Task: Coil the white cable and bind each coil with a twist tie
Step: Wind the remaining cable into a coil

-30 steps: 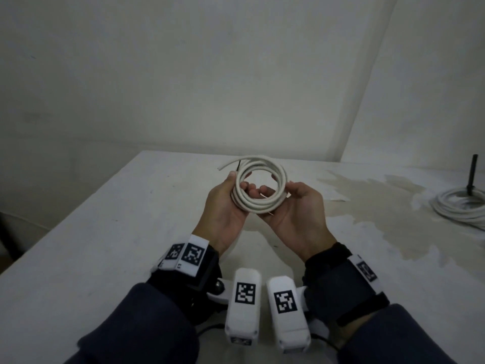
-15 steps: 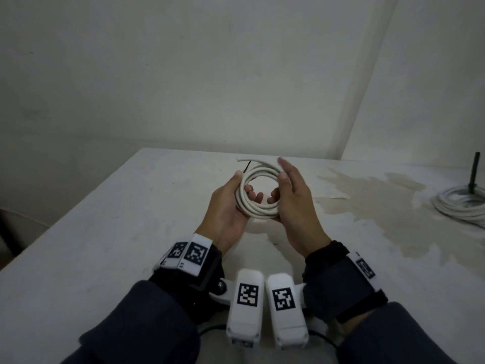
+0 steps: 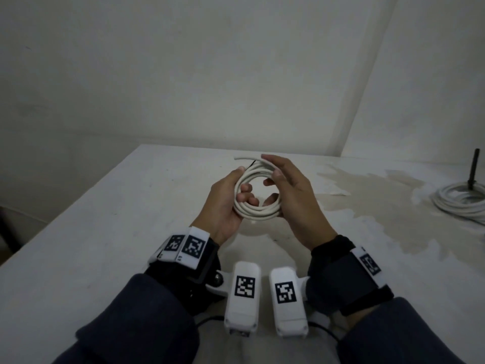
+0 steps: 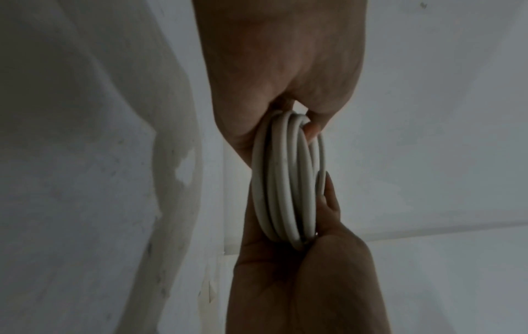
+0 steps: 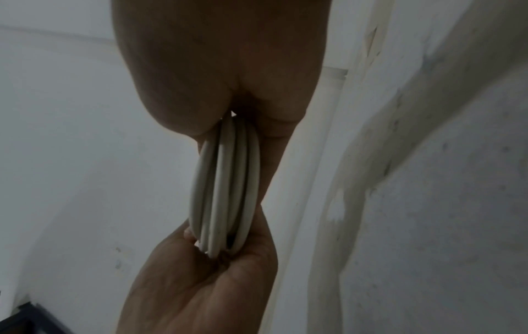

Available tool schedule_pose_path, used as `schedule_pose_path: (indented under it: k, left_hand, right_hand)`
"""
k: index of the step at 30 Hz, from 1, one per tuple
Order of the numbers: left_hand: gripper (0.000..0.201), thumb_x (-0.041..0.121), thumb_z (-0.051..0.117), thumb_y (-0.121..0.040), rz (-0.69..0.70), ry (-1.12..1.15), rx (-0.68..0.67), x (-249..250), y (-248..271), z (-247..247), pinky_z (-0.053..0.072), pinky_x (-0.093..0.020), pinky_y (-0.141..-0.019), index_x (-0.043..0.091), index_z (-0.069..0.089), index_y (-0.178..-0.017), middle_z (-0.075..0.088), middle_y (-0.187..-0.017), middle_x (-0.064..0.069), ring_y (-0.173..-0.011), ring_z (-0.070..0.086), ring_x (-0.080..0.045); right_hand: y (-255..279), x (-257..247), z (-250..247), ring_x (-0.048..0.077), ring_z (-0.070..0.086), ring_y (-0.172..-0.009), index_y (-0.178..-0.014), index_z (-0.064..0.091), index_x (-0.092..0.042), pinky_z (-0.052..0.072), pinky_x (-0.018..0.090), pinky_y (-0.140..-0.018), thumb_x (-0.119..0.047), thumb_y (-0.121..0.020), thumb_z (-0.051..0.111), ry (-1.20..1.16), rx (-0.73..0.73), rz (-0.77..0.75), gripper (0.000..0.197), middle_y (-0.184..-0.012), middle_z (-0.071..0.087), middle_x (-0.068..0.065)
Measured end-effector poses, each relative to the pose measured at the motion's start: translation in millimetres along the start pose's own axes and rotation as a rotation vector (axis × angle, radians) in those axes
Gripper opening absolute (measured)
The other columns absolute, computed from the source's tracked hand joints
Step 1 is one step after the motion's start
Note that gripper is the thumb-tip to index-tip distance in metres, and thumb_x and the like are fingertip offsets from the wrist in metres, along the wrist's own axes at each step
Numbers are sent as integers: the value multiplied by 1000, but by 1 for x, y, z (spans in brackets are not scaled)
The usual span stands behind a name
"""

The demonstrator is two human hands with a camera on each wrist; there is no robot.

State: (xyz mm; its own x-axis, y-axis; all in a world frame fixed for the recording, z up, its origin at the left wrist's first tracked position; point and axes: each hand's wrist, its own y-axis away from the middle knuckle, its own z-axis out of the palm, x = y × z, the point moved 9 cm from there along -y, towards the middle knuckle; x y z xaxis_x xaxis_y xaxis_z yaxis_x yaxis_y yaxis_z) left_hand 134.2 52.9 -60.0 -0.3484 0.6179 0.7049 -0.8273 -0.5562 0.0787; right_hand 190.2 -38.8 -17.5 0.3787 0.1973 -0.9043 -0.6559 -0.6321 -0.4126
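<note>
Up over the worktop (image 3: 110, 206), coil (image 3: 258, 210) gripped by left hand (image 3: 223, 203) and right hand (image 3: 296, 203), fingers curled through, wrist tags coded, no readable text.

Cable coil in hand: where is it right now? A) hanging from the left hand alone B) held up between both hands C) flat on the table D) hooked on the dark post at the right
B: the cable coil is off the table, with the left hand gripping one side and the right hand holding the other.
</note>
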Motion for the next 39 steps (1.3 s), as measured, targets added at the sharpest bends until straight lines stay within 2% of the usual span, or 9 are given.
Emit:
schedule_pose_path:
  k: [5,11,17,21,23,26,30,36,39]
  left_hand:
    - [21,20,46,-98,93,-145,55,9,5,1,34,-15,-36,10,55,-83,36,-46,4,-30,32,-6]
    - [24,20,46,-98,77,-347,58,15,4,-5,24,-15,-35,13,47,-75,34,-49,2,-33,26,-7]
    - [28,21,44,-97,34,-497,8,12,5,-4,20,-14,-35,13,51,-71,34,-44,4,-33,24,-7]
    - [28,19,43,-96,11,-461,19,10,3,-7,19,-13,-34,12,52,-71,34,-44,4,-31,23,-6]
    - [26,19,45,-96,1,-485,14,8,3,-8,19,-13,-34,12,52,-73,34,-45,4,-32,23,-6]
    - [19,19,44,-97,7,-521,-10,8,3,-7,20,-13,-34,11,52,-81,35,-46,5,-33,24,-5]
    - [24,22,37,-101,-4,-489,-39,7,1,-6,21,-12,-33,7,56,-99,36,-45,5,-32,24,-5]
    - [61,63,27,-94,7,-465,19,10,4,-7,19,-12,-34,10,55,-84,36,-45,2,-30,23,-5]
    - [42,49,40,-96,-6,-447,19,9,2,-9,19,-12,-33,13,51,-78,35,-45,3,-30,23,-6]
  right_hand:
    - [0,-4,-5,4,57,-87,-120,60,-31,50,31,-71,-15,-102,38,162,86,-88,33,-101,62,-18]
    - [-1,2,0,-7,51,-66,-119,59,-29,37,12,-64,-14,-101,42,253,-105,-65,30,-69,58,-33]
    - [3,-3,12,-10,54,-77,-129,56,-21,40,5,-72,-10,-100,44,188,-212,-57,33,-102,63,-17]
    - [4,5,10,-10,51,-66,-138,39,-37,38,6,-67,-15,-101,43,139,-214,27,43,-89,58,-9]
    - [4,14,10,-3,47,-59,-135,41,-43,38,14,-61,-17,-101,43,104,-238,100,43,-79,54,-6]
    - [5,23,13,1,46,-55,-114,60,-36,37,18,-53,-15,-100,44,-23,-269,179,29,-75,52,-5]
    - [4,29,13,8,44,-55,-95,62,-27,35,24,-55,-12,-99,46,-145,-245,232,23,-74,48,2]
    - [5,33,15,11,40,-54,-88,58,-22,33,24,-54,-8,-99,44,-190,-211,285,23,-71,47,3]
    - [6,35,15,13,41,-54,-88,58,-23,34,26,-55,-8,-99,44,-229,-193,305,24,-71,49,4]
